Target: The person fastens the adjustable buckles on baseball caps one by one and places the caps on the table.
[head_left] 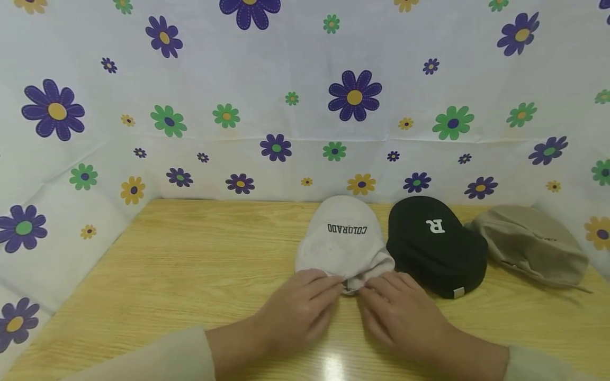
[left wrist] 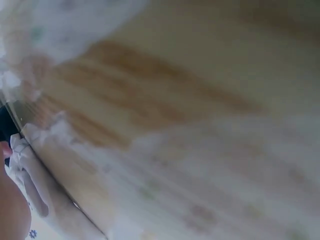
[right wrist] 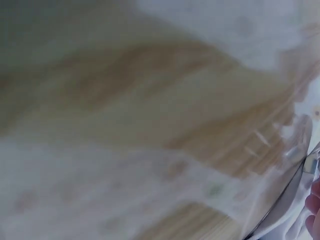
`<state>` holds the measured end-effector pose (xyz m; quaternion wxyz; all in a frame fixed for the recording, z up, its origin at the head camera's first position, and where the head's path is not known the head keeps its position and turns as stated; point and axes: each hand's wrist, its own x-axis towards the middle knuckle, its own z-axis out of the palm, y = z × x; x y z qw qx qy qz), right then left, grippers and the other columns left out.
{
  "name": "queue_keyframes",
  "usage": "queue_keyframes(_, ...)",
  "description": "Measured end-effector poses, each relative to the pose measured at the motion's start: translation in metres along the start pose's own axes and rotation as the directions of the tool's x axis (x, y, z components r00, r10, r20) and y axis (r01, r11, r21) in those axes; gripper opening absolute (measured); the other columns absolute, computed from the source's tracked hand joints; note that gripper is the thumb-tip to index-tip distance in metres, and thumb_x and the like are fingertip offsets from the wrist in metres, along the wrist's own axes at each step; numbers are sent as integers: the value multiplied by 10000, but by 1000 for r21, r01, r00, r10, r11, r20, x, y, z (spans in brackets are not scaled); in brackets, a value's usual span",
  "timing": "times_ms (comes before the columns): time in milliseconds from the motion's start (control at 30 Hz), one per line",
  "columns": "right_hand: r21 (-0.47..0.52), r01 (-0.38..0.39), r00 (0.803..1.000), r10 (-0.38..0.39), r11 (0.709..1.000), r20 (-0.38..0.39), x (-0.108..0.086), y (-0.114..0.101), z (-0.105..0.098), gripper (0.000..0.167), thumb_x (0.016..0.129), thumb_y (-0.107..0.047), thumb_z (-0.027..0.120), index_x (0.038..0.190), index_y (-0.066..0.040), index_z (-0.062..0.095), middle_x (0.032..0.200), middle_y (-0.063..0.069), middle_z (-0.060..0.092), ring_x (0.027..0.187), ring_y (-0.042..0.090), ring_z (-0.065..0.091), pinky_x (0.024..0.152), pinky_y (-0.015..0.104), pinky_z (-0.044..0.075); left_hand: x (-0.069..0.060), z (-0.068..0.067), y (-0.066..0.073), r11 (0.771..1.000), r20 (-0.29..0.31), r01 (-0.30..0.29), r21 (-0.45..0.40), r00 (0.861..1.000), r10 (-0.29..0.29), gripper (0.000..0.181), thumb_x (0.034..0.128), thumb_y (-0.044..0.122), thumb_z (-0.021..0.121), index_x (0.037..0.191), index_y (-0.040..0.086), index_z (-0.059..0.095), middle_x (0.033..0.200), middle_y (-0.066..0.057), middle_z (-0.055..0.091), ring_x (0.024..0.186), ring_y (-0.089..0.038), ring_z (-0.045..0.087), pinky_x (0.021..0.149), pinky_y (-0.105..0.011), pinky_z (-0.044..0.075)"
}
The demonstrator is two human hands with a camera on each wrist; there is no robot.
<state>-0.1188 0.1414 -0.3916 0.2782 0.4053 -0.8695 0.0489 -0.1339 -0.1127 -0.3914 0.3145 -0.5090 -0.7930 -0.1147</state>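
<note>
A pale grey baseball cap (head_left: 340,238) lies on the wooden table, its dark COLORADO lettering upside down from where I look. My left hand (head_left: 295,307) pinches the cap's near edge on the left of the back opening. On the other side of that opening, my right hand (head_left: 405,315) pinches the edge too. The fingertips of both hands nearly meet at the strap, which they partly hide. Pale cap fabric (left wrist: 60,215) shows at the lower left of the left wrist view. In the right wrist view, fingers (right wrist: 313,205) touch the cap (right wrist: 287,210) at the right edge.
Right of the grey cap sits a black cap (head_left: 429,259) with a white R, close against it. Farther right is a khaki cap (head_left: 534,243). A white flower-print cloth (head_left: 286,69) hangs behind the table (head_left: 181,264) and along its sides.
</note>
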Motion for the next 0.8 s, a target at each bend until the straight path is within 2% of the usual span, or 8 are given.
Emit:
queue_keyframes(133,5,6,999,-6,1000,-35,-9,7,-8,400,1022,-340,392,1155,-111,692,1127,11,657,1069,196,579,915,379,445,-3,-7,-5,999,6,26,42,1000,-26,378,886,180,638,1233,36,682,1260,-92,682,1138,-217,618,1002,-342,479)
queue_keyframes(233,15,4,996,-3,1000,-89,-17,16,-16,492,1058,-379,324,1243,-64,653,1212,69,651,1132,254,563,981,399,394,-5,-14,-10,995,-2,41,89,999,-41,376,920,198,597,1246,28,672,1277,-101,675,1166,-241,620,1013,-380,474)
queue_keyframes(400,-8,-24,984,22,1000,-174,-31,34,-26,560,1056,-400,336,1317,20,600,1341,167,599,1208,349,525,1017,436,325,-11,-24,-18,989,-1,63,132,998,-64,379,984,227,510,1261,17,659,1317,-121,654,1217,-284,616,1044,-430,459)
queue_keyframes(467,-26,-48,976,41,999,-214,-36,43,-29,580,1057,-409,339,1317,43,594,1355,189,590,1215,368,525,1028,420,316,-16,-28,-21,988,11,86,129,996,-88,388,1004,242,477,1268,22,657,1332,-126,644,1242,-290,603,1065,-441,443)
queue_keyframes(567,-37,-92,964,80,995,-253,-44,59,-32,609,1059,-424,341,1337,68,568,1365,221,577,1235,393,520,1139,355,274,-24,-34,-28,983,32,119,138,992,-125,419,1029,269,422,1286,27,647,1349,-132,632,1272,-295,583,1091,-455,419)
queue_keyframes(700,-64,-171,960,152,983,-233,-59,80,-37,670,1054,-475,321,1406,67,499,1442,229,515,1370,359,442,1240,300,120,-39,-41,-41,973,61,145,180,985,-159,477,1047,315,369,1318,17,623,1369,-143,615,1292,-309,562,1101,-478,402)
queue_keyframes(800,-87,-220,961,200,972,-191,-72,94,-41,709,1050,-519,293,1438,48,468,1500,205,465,1462,289,352,1243,289,93,-48,-44,-53,963,73,175,207,978,-193,525,1045,373,363,1342,11,602,1388,-154,597,1305,-328,548,1104,-500,391)
